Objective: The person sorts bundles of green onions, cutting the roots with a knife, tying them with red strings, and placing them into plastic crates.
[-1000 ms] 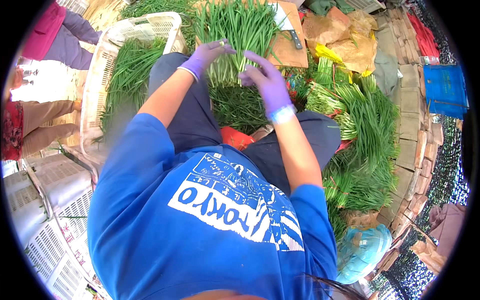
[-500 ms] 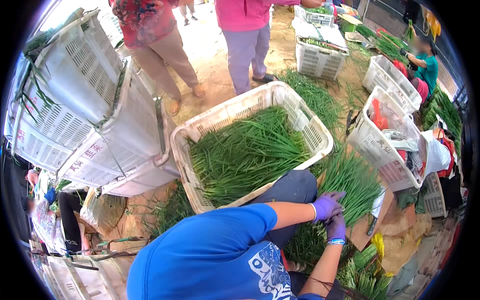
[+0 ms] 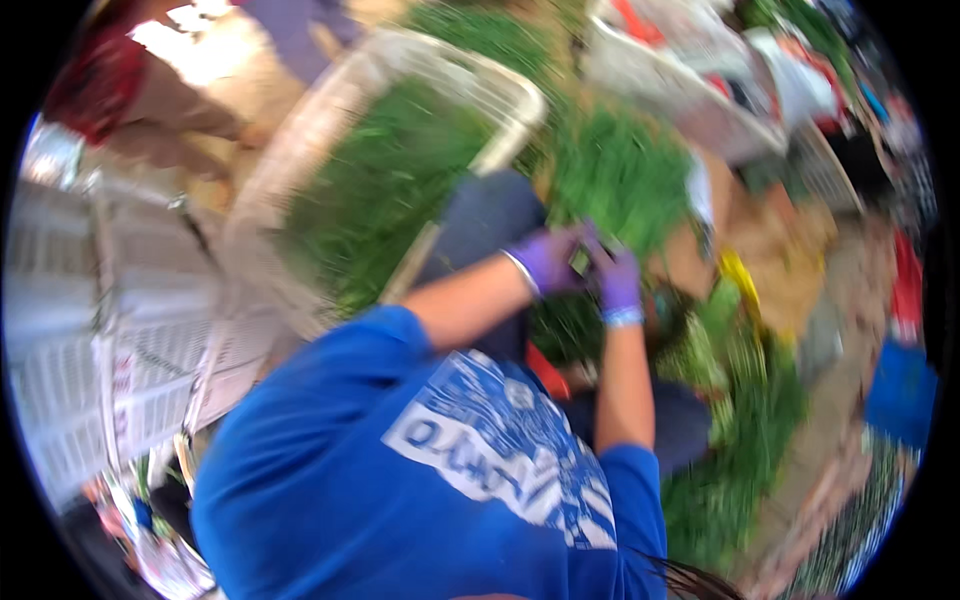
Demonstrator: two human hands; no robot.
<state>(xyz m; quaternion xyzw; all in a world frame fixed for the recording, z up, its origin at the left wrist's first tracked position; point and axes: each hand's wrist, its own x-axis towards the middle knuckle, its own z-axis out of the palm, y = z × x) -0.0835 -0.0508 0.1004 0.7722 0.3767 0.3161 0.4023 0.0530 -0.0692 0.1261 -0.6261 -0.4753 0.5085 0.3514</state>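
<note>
Both my hands wear purple gloves and meet in front of my bent knee, blurred by motion. My left hand (image 3: 552, 262) is closed, its fingertips close against those of my right hand (image 3: 616, 280), which is closed too. A small bit of green chive stems (image 3: 580, 262) shows between them; the rest of what they pinch is hidden. Just beyond my fingers, a spread of long green chives (image 3: 625, 170) lies on a brown board (image 3: 683, 250). A pale blade-like thing with a dark handle (image 3: 700, 195) rests at the board's right side.
A white plastic crate (image 3: 525, 105) of chives stands left of my knee. Stacked white crates (image 3: 60, 300) rise at the far left. Another crate (image 3: 660, 95) holds bags at upper right. More greens (image 3: 725, 480) lie right of my leg. People (image 3: 150, 110) stand at upper left.
The view has swung, so the crate and my hands sit further left and higher in the picture. Both hands have drawn back from the spread chives and are slightly more apart.
</note>
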